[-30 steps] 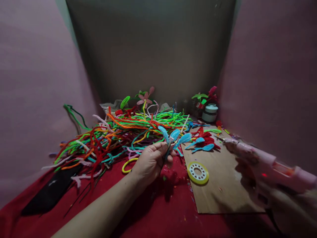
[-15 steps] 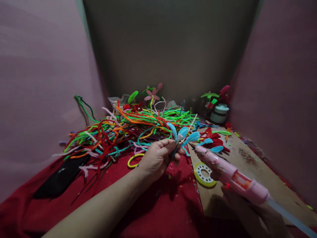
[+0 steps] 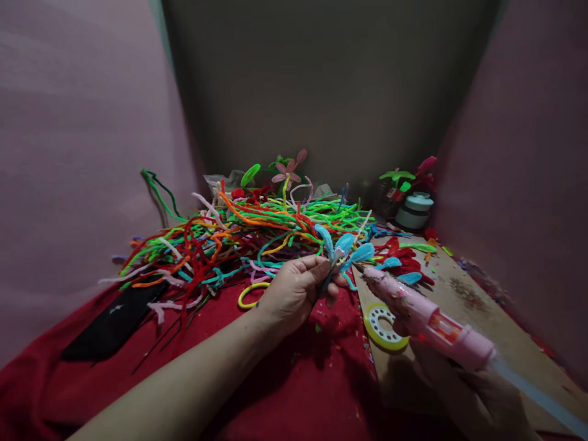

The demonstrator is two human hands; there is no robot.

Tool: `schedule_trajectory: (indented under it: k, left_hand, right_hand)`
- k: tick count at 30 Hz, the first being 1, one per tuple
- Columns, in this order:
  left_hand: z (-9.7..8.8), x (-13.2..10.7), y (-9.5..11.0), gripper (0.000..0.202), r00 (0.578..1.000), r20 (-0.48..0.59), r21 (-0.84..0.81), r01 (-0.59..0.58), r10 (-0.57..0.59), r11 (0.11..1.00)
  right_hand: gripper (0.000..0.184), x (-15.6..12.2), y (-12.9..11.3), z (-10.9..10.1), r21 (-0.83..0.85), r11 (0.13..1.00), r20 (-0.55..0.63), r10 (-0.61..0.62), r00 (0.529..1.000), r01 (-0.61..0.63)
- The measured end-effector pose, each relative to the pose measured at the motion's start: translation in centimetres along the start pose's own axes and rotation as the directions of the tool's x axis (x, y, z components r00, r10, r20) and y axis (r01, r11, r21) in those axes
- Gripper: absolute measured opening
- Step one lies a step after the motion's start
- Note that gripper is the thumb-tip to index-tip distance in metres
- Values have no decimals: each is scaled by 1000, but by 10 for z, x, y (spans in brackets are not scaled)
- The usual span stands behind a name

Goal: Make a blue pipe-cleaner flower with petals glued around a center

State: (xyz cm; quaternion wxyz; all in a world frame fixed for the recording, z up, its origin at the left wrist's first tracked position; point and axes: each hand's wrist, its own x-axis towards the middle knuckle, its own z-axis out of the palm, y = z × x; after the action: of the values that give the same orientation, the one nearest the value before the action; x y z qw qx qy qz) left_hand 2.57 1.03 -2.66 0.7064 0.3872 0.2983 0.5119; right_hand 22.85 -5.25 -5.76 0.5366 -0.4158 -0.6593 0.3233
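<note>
Pinched in the fingers of my left hand is a blue pipe-cleaner flower, its petals fanned upward and to the right. My right hand is wrapped round a pink hot glue gun, partly hidden beneath it. A clear glue stick sticks out of the gun's back end. The gun's dirty nozzle points left at the base of the petals, very close to them; whether it touches I cannot tell. Two loose blue petals lie just beyond the nozzle, beside red petals.
A heap of coloured pipe cleaners spreads behind my left hand. On the red cloth lie a black phone and a yellow ring. A tape roll rests on a brown board. A pale green jar stands at the back right.
The whole view has shifted slightly. The glue gun's nozzle has stayed near the flower's base, with both hands holding the same things.
</note>
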Motion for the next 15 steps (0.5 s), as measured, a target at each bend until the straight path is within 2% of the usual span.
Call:
schedule_trajectory:
  k: [4,15]
  left_hand:
    - [-1,0,0,20,1000,15,21,-8,7,1000]
    - [-3,0,-2,20,999,42,38,-21,20,999]
  right_hand:
    - [43,-3,4,-7,-72,997,-3,21,1000,-21]
    - [52,2,-3,-5,-50,999,75,-15,997,19]
